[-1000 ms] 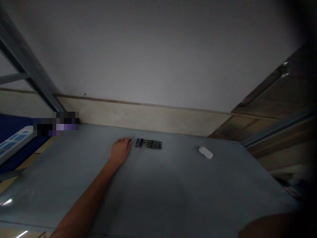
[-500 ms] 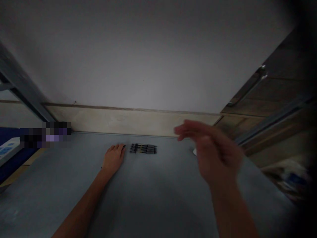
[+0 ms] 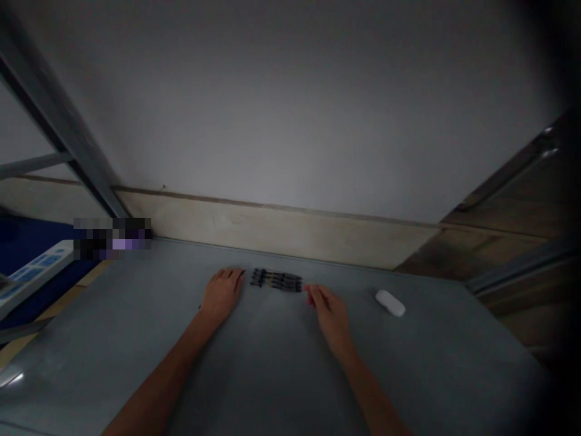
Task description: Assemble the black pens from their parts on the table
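Observation:
Several dark pens (image 3: 276, 280) lie side by side in a row on the grey tabletop (image 3: 272, 375), tips towards the right. Left of them, my left hand (image 3: 222, 293) rests on the table, fingers curled over a dark pen; only its small ends show, by the fingertips and beside the wrist. At the right ends of the row is my right hand (image 3: 330, 312), its thumb and fingers pressed together. Whatever may be between those fingers is hidden, and I cannot tell whether they touch the pens.
A white rounded object (image 3: 390, 303) lies on the table to the right. Behind the table stands a white wall (image 3: 281, 121) with a beige tile strip (image 3: 295, 228). To the left are a metal post (image 3: 91, 175) and a white power strip (image 3: 39, 272) on blue cloth.
My right hand has come down from above the table's right side to the pens' right ends. The white object it partly covered now shows fully. The left hand remains beside the pens.

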Motion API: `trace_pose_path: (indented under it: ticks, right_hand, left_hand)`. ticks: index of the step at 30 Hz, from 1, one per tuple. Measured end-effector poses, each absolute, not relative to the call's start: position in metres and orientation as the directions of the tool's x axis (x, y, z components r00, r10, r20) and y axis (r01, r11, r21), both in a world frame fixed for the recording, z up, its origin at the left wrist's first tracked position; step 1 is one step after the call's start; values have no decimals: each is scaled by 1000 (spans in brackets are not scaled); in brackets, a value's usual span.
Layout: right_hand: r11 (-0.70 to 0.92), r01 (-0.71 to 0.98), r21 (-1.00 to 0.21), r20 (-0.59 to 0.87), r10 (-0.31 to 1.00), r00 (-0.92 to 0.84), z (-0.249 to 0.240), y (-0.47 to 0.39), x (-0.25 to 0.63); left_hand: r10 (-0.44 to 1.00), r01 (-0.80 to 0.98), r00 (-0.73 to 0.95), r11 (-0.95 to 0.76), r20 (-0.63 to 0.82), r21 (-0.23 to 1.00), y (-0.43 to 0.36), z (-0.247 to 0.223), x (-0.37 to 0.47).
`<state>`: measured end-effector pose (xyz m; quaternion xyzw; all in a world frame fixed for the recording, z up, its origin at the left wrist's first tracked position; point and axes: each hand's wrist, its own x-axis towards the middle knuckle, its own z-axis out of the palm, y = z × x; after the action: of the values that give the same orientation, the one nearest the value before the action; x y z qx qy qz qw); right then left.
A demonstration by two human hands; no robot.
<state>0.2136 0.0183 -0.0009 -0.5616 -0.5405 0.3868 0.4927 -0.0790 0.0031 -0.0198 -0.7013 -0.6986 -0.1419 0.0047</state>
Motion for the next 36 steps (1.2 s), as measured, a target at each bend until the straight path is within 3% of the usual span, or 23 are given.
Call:
trace_pose_path:
  ticks: [6,11,15,22,36]
  right_hand:
    - [107,369,-923,141,988,67,-12,14,217]
    - [243,437,-866,248,968,-47,-14,14,221]
    - [372,476,-797,361,925,-118,-17,15,219]
    - [516,480,-710,460,855,-238,-25,16,219]
    - [427,539,-726,420,896,-144,-28,18,221]
  left_hand:
    - [984,990,-31,5,174,144,1,-15,-78]
    - [968,982,-156,130,199,138,3,-17,-92]
    - [926,954,-272,222,263,204,10,-23,-109]
    - [883,928,-317,215,346,303,17,-27,-120]
    - [909,945,-322,289,264,155,7,-16,-121]
